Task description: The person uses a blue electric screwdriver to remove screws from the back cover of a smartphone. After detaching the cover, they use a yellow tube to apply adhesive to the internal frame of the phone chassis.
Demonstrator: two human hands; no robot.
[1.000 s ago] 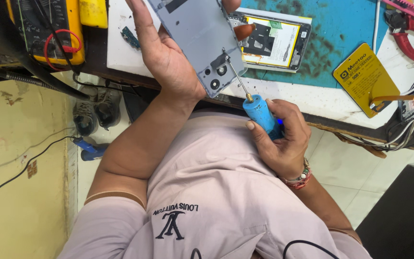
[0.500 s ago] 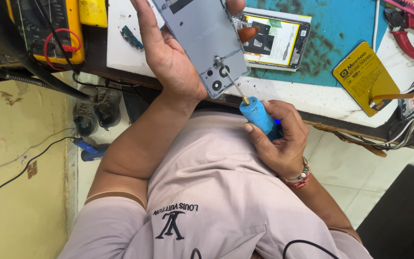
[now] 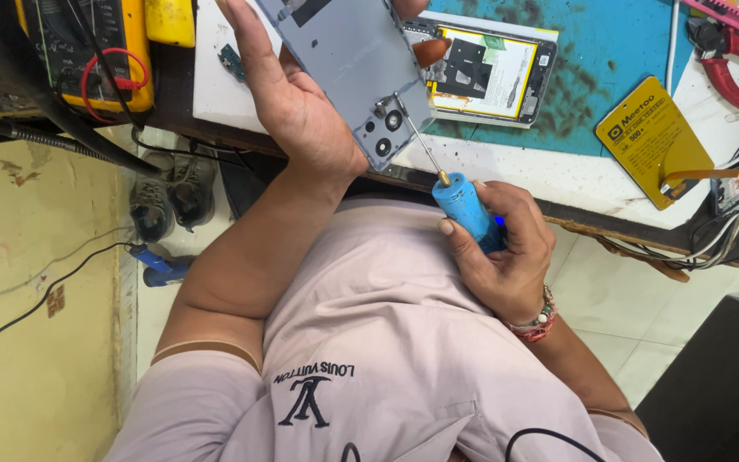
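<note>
1. Head view, left hand: the left hand (image 3: 301, 111) is cradling a grey phone back panel (image 3: 352, 68), palm under one long edge, thumb running up the near side, and a fingertip showing past the far edge. The grip is closed around the panel, which is being held tilted in the air above the edge of the workbench (image 3: 558, 184).

2. Head view, right hand: the right hand (image 3: 502, 252) is wrapping tightly around a blue screwdriver (image 3: 465, 205), fingers curled over the handle. Its thin metal shaft is reaching up to a spot just beside the camera holes at the panel's lower corner; the tip appears to be touching there.

3. Head view, handling: the panel is looking thin, light and fairly stiff, but likely to flex or crack if squeezed across its middle. Holding it by the long edges, as now, seems the safest hold. Its smooth face is probably slippery, so the palm support is helping.

4. Head view, surroundings: an opened phone (image 3: 485, 77) is lying on the blue mat (image 3: 617, 51) behind the panel. A yellow card (image 3: 652, 141) is sitting to its right, red pliers (image 3: 729, 51) at the far corner, and a yellow meter (image 3: 87, 51) at the left.
</note>
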